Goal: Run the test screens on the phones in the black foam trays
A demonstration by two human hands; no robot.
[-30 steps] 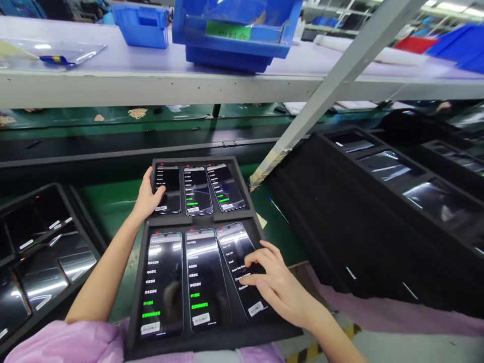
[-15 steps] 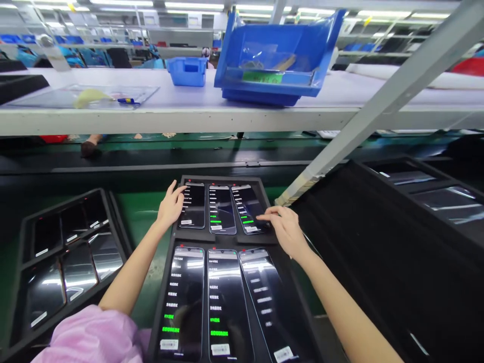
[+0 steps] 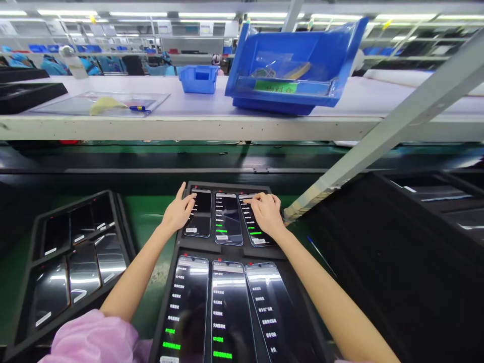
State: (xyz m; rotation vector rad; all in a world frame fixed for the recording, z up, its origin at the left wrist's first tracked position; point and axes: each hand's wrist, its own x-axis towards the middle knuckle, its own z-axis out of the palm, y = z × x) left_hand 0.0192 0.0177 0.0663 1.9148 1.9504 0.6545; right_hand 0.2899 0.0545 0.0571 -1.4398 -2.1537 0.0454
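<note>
A black foam tray [image 3: 200, 247] in front of me holds several phones with lit screens showing white and green text lines. My left hand [image 3: 178, 212] is at the tray's upper left, fingers apart, fingertips on or just over the top-left phone [image 3: 200, 217]. My right hand [image 3: 266, 214] is over the top-right phone [image 3: 252, 227], its index finger stretched toward the upper part of that screen; it holds nothing. Between them lies the top-middle phone [image 3: 228, 214]. Three larger-looking phones fill the near row, the right one [image 3: 270, 302] tilted.
Another tray of dark-screened phones [image 3: 83, 259] lies at the left. A slanted metal post [image 3: 378, 136] crosses the right side, beside black foam [image 3: 397, 262]. On the white shelf [image 3: 189, 108] ahead sit blue bins [image 3: 291, 65] and a pen [image 3: 138, 108].
My right hand has moved left and up the top-right phone's screen. My left hand stays by the top-left phone. The bottom-right phone's text now shows more clearly. The whole view has shifted slightly.
</note>
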